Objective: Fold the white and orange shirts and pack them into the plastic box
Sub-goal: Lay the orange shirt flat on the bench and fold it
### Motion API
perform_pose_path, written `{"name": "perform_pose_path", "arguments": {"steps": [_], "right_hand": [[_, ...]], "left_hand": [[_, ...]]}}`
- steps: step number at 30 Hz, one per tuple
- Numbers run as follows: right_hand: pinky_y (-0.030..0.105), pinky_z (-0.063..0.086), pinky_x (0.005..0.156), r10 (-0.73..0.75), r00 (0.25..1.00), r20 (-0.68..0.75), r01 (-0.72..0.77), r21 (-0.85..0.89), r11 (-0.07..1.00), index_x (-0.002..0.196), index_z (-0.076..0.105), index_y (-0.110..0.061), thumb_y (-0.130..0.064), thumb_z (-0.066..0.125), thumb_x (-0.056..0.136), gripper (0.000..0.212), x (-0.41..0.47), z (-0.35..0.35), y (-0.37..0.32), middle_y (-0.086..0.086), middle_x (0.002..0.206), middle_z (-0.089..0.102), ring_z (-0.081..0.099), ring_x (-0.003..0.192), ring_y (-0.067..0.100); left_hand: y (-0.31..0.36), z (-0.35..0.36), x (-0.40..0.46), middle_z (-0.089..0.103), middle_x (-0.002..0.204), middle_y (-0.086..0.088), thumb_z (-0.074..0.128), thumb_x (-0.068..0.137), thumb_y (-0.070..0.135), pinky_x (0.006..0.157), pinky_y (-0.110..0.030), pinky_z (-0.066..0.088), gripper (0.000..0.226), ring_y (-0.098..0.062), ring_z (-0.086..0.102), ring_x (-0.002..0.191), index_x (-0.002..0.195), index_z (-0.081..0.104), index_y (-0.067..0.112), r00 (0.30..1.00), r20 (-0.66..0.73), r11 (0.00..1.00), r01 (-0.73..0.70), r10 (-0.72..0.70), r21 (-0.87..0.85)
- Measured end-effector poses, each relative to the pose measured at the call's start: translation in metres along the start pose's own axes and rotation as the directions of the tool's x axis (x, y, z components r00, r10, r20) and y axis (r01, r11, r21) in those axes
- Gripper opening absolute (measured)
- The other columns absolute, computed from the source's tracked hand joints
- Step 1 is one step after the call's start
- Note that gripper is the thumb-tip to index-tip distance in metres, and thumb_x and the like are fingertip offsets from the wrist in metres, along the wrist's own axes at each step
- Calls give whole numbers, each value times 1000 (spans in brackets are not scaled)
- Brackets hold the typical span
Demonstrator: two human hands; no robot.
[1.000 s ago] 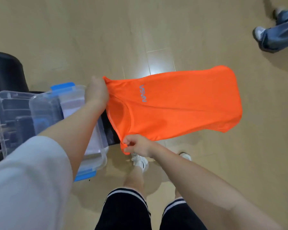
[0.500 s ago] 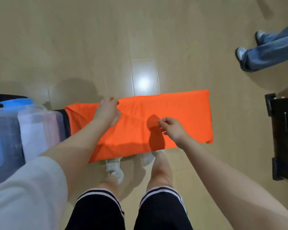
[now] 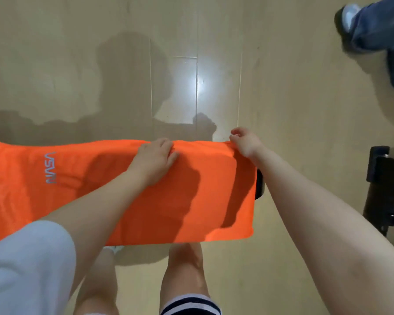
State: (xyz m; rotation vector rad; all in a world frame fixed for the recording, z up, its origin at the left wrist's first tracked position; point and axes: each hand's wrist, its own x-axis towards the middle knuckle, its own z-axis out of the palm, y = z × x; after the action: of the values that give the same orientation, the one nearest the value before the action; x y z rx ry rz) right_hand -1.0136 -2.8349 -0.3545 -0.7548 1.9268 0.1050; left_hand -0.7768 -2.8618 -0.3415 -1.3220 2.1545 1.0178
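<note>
Glossy beige plank floor (image 3: 214, 30) lies beneath a smooth orange shirt (image 3: 191, 201), spread as a long rectangle over a dark support. Left hand (image 3: 154, 160) presses flat with spread fingers; right hand (image 3: 246, 142) pinches its far corner.

The orange shirt (image 3: 146, 194) lies spread flat as a long band running left to right, its left part cut off by the picture's edge. The cloth is bright orange and smooth, with only faint wrinkles. A small pale "NASA" print sits near the left end, turned sideways. The far long edge runs straight; the right end is squared off, and its near right corner hangs a little past what carries it. That support is almost wholly covered; only a dark edge shows beside the right end.
</note>
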Motion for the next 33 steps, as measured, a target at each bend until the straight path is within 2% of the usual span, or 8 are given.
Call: {"name": "perform_pose_path", "arguments": {"steps": [4, 7, 10, 14, 18, 24, 28, 33], "right_hand": [[34, 50, 85, 121, 979, 162, -117, -30, 993, 106, 65, -4, -34, 61, 85, 37, 15, -11, 19, 11, 101, 65, 60, 96, 27], [26, 40, 57, 88, 989, 116, -93, 33, 995, 76, 65, -9, -20, 61, 85, 15, 19, -10, 25, 6, 73, 61, 55, 79, 23], [30, 42, 73, -63, 990, -129, 54, -71, 996, 90, 66, -9, -17, 50, 90, 18, 23, -12, 21, 14, 97, 67, 59, 95, 31], [40, 29, 104, -103, 931, -351, 24, -222, 975, 125, 51, -12, -19, 43, 91, 35, 1, -1, 9, 14, 136, 45, 37, 127, 34], [45, 18, 116, -440, 860, -259, 335, -363, 869, 142, 32, -8, -25, 50, 90, 58, -60, 60, -17, 17, 153, 22, 18, 143, 35], [41, 31, 109, -749, 642, 164, 690, -550, 471, 134, 46, -19, -42, 42, 76, 62, -141, 199, -44, 7, 144, 45, 46, 131, 25], [45, 38, 105, -713, 664, 227, 645, -657, 391, 133, 49, -19, -47, 62, 70, 70, -158, 261, -48, 6, 143, 46, 47, 130, 25], [53, 26, 110, -624, 769, 137, 526, -690, 497, 143, 32, -22, -53, 45, 81, 71, -174, 299, -56, 10, 154, 26, 28, 140, 34]], "left_hand": [[-3, 6, -1, 59, 125, -11, 12, 83, 54, 98, -40, 35, 71, -28, 54, 118, 121, 55, 11, 999, -42, 995, -29, 33, 96], [-6, 6, -3, 62, 120, -13, 12, 80, 53, 97, -41, 37, 74, -30, 57, 114, 118, 58, 9, 997, -62, 995, -38, 44, 89], [-6, 2, -4, 60, 122, -18, 14, 80, 51, 99, -42, 38, 74, -33, 55, 116, 121, 56, 5, 998, -61, 997, -26, 30, 67], [-21, 2, -22, 43, 142, -20, 29, 84, 43, 109, -48, 30, 69, -37, 41, 132, 137, 40, 1, 994, -109, 994, -3, 15, 109], [-46, 18, -64, 29, 150, -22, 35, 82, 43, 114, -38, 11, 73, -36, 31, 137, 142, 30, 0, 970, -214, 988, 132, -111, 85], [-93, 66, -147, 8, 156, -20, 52, 87, 32, 116, -43, 12, 75, -35, 13, 144, 146, 17, 2, 883, -237, 914, 391, -406, -109], [-133, 91, -192, 6, 156, -20, 54, 91, 26, 117, -42, 11, 70, -36, 10, 144, 146, 17, 4, 803, -250, 838, 488, -541, -245], [-190, 111, -240, 9, 156, -19, 49, 93, 21, 116, -43, 14, 58, -37, 14, 143, 144, 26, 4, 742, -295, 788, 493, -602, -370]]}}
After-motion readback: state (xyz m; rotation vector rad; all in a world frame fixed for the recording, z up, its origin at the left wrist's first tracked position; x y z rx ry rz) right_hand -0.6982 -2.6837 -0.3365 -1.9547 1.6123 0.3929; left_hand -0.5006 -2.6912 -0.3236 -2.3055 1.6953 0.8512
